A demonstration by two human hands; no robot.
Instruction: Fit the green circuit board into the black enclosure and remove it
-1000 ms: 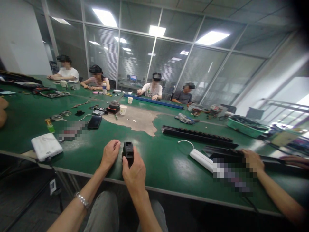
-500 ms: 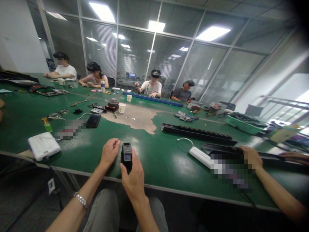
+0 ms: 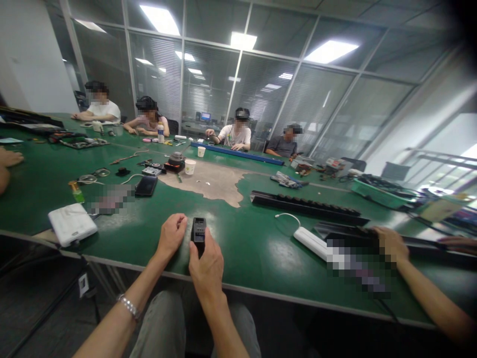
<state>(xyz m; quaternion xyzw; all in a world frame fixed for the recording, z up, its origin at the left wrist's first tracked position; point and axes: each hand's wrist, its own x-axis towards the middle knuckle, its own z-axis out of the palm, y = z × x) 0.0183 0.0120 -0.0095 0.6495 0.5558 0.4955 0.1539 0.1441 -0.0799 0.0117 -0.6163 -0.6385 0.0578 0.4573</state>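
Observation:
My right hand (image 3: 208,261) holds a small black box-shaped device (image 3: 200,229) near the front edge of the green table (image 3: 257,233). Its thumb lies along the left side and its fingers are on the right side. The device's dark grey top carries small markings and a little display that looks dark. Just left of the device, my left hand (image 3: 172,234) rests on the table with its fingers curled in. Nothing shows in that hand, and it is apart from the device. A silver bracelet (image 3: 128,307) circles my left wrist.
At left lie a white box (image 3: 72,223), a green bottle (image 3: 76,192) and a phone (image 3: 146,186). A paper cup (image 3: 190,166) stands ahead. To the right are a white strip (image 3: 310,243), black rails (image 3: 305,206) and a co-worker's hand (image 3: 391,244). Several people sit opposite.
The device in my right hand has tipped slightly, and its display has turned from bluish to dark. More of another person's hand shows at the left edge. My left hand has barely moved.

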